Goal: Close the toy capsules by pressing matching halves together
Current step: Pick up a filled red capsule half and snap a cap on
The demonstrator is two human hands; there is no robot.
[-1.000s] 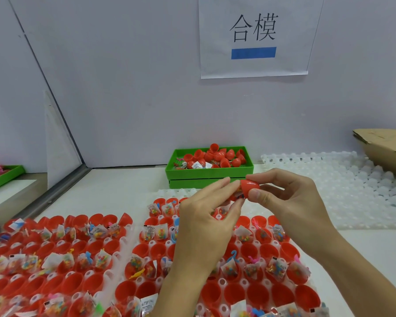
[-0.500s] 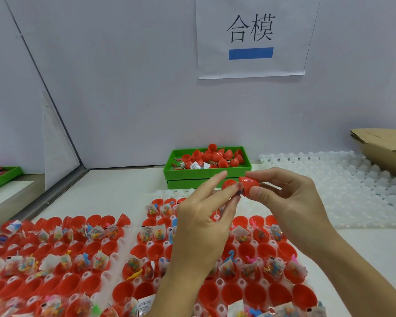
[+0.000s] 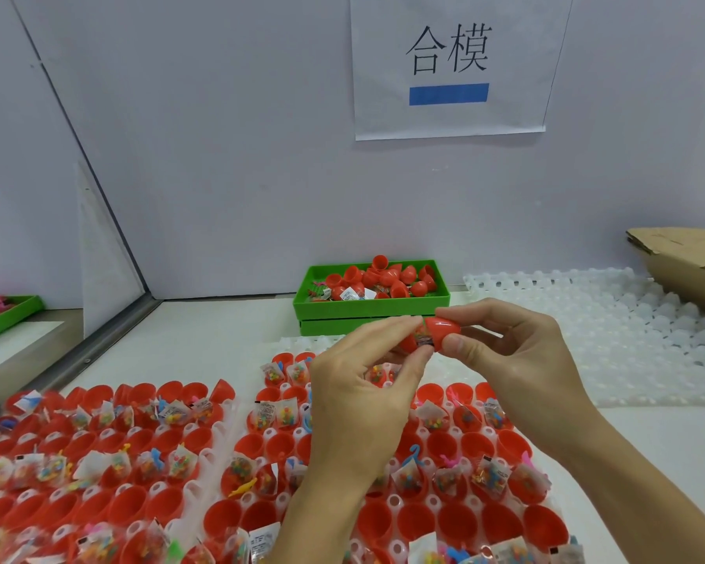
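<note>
Both hands meet above the trays, chest-high to the camera. Right hand (image 3: 517,360) pinches a glossy red plastic capsule half (image 3: 444,332) between thumb and forefinger, its domed end outward and its open mouth facing left. Left hand (image 3: 363,396) pinches the other red half (image 3: 408,343), mostly hidden behind its fingertips; a small printed packet of toy bits (image 3: 424,341) shows in the gap between the two halves. So the shells are lined up mouth to mouth but, as far as I can judge, not yet snapped shut — the packet probably needs tucking in first, or it could catch in the seam.

Holding each half by the tips leaves the rims free and lets the hands push straight toward each other.

Below, on the pale worktop (image 3: 204,343), two white moulded holding trays (image 3: 237,425) keep rows of open red cups upright, many with a clear toy packet sitting in them, so each can be lifted out with its filling in place. Further back, a green plastic bin (image 3: 373,307) holds a loose heap of red halves, near enough to reach for a matching cap. To the right lies a bare white moulded tray (image 3: 627,339) with no cups in it, and a brown cardboard box (image 3: 684,266) sits at the edge. A paper sign (image 3: 448,67) hangs on the wall.
</note>
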